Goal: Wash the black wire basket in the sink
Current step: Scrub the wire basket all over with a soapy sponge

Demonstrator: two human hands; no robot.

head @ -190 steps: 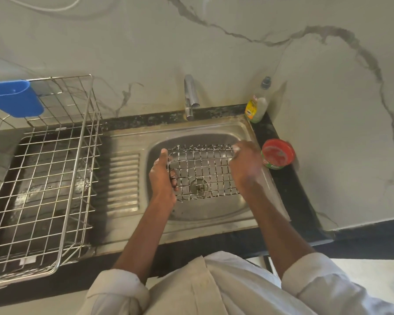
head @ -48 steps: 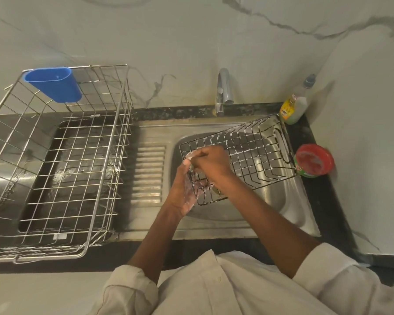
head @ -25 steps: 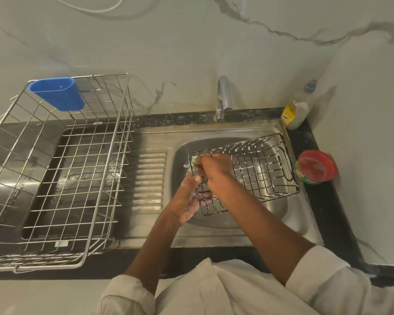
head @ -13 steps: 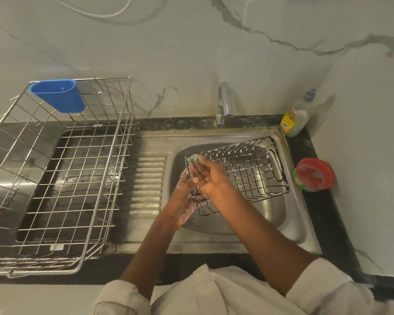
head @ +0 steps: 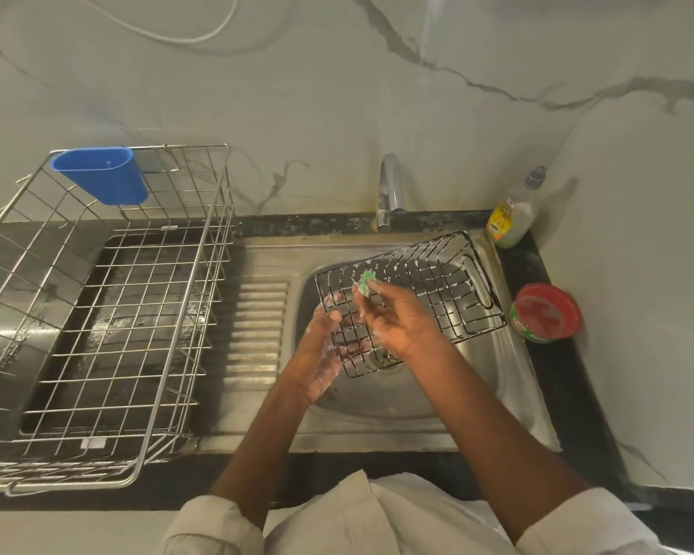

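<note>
The black wire basket (head: 437, 286) is tilted over the steel sink (head: 457, 394), its wires streaked with white soap foam. My left hand (head: 321, 354), covered in foam, grips the basket's near left edge from below, fingers showing through the mesh. My right hand (head: 393, 314) is inside the basket and pinches a small green scrub pad (head: 365, 283) against the wires near the left side wall.
A large steel dish rack (head: 97, 322) with a blue plastic cup (head: 101, 176) stands on the left. The tap (head: 389, 194) is behind the sink. A dish soap bottle (head: 511, 222) and a red-lidded soap tub (head: 545, 312) sit at the right, by the wall.
The basket has tipped up and shifted slightly toward the back right. My right hand slid the green scrub pad along the wires, further into the basket. My left hand keeps its grip.
</note>
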